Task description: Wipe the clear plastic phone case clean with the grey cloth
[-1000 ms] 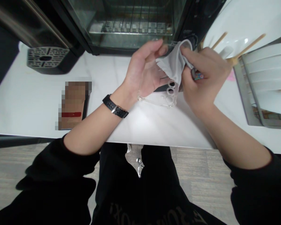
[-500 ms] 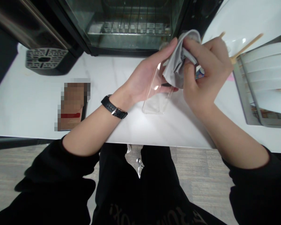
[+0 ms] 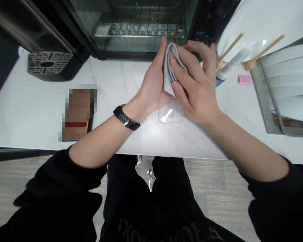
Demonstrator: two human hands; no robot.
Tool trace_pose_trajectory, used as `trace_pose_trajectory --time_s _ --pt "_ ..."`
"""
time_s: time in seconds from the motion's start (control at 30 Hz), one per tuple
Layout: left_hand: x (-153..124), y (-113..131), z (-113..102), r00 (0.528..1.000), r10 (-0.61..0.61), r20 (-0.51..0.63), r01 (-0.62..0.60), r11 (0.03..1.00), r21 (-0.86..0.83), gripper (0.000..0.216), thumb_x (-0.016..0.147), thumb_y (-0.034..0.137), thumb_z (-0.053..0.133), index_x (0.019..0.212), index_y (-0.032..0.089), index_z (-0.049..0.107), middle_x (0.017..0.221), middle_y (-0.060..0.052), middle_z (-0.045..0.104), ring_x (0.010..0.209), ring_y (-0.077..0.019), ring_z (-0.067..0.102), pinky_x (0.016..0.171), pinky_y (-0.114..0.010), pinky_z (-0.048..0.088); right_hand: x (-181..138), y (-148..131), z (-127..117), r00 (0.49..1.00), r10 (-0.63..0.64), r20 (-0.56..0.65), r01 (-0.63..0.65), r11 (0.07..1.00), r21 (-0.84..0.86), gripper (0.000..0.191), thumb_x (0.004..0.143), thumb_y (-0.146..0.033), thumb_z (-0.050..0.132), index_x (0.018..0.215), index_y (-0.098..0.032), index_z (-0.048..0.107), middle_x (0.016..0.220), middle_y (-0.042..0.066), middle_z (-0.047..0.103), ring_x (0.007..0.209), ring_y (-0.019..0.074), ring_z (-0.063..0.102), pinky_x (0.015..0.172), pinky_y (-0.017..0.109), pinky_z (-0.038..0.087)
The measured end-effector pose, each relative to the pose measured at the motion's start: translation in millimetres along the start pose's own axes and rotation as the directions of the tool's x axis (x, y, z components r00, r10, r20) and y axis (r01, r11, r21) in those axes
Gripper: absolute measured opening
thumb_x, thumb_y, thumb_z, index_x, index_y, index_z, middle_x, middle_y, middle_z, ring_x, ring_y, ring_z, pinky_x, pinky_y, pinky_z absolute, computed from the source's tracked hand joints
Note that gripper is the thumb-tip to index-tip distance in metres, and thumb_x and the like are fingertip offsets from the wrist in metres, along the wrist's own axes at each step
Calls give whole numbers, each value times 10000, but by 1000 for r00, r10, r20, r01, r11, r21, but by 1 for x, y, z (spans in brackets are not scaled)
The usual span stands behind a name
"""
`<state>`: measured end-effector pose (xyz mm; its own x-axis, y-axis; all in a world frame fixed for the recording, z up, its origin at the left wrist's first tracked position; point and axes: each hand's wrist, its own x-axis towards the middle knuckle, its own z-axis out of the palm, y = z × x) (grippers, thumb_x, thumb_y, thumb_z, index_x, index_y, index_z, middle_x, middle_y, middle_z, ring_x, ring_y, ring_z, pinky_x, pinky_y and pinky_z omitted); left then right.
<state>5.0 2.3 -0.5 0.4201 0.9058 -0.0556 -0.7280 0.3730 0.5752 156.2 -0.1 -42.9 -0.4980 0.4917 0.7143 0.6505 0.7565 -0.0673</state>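
A clear phone case (image 3: 171, 112) is in my left hand (image 3: 153, 84), above the white counter; its upper part is hidden behind a cloth. My left thumb points up along the cloth's edge, and that hand's other fingers are mostly covered. Folded grey cloth (image 3: 169, 75) with a zigzag edge is gripped by my right hand (image 3: 197, 80), which presses it against the case and left palm. A phone-sized flat item (image 3: 77, 116), its top blurred out by pixels, lies on the counter left of my left forearm.
Behind my hands stands a toaster oven (image 3: 141, 55), with a machine's drip tray (image 3: 49, 64) to its left. On the right are a dish rack (image 3: 267, 101) with white dishes, wooden sticks (image 3: 267, 50), a whitish tube (image 3: 233, 64) and a pink slip (image 3: 244, 80).
My right hand has moved left with the cloth, bringing it down over the clear case and left palm. The tube and pink slip on the right are now uncovered.
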Motion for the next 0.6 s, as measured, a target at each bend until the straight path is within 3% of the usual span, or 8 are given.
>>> trace_pose_trajectory --time_s 0.1,0.17,0.23,0.3,0.47,0.6 --pt "-2 4 1 1000 20 -2 -20 998 54 697 1132 573 167 975 191 728 915 -39 721 1161 -184 771 937 -255 644 0 -5 3 996 -11 94 6 999 50 569 1115 -438 356 1677 -368 410 1719 -16 510 1663 305 364 1435 617 181" --pt "-4 7 -2 999 34 -41 -30 996 89 691 1120 627 180 1244 217 722 905 -37 708 1144 -203 784 885 -248 640 0 -7 3 988 -26 150 11 995 99 560 1108 -442 390 1664 -399 432 1716 -43 508 1691 294 340 1448 639 165" --pt "-5 11 -6 993 58 -103 -48 994 99 708 1111 662 182 1540 248 563 895 -32 702 1091 -213 796 890 -269 638 2 -8 3 983 -65 174 37 987 158 547 1095 -440 442 1639 -407 479 1686 -51 541 1696 299 345 1449 674 168" --pt "-6 16 -11 985 88 -146 -74 993 96 728 1110 655 150 1684 274 386 923 -37 730 990 -187 791 905 -278 633 3 -8 2 977 -114 179 74 974 214 534 1085 -425 472 1617 -414 516 1640 -50 590 1688 299 370 1443 695 198" --pt "-2 30 -19 963 206 -175 -192 977 95 772 1096 667 60 1732 285 274 930 -15 732 888 -138 757 862 -272 628 4 -10 -1 961 -198 192 143 952 270 491 1079 -356 481 1551 -428 595 1576 -98 637 1642 268 456 1441 645 271" --pt "1 36 -19 946 234 -226 -222 972 80 765 1100 667 55 1688 285 362 967 -6 715 882 -111 762 888 -292 620 2 -7 -3 988 -151 43 135 959 247 476 1036 -329 558 1489 -443 651 1529 -90 683 1564 286 551 1398 643 348"
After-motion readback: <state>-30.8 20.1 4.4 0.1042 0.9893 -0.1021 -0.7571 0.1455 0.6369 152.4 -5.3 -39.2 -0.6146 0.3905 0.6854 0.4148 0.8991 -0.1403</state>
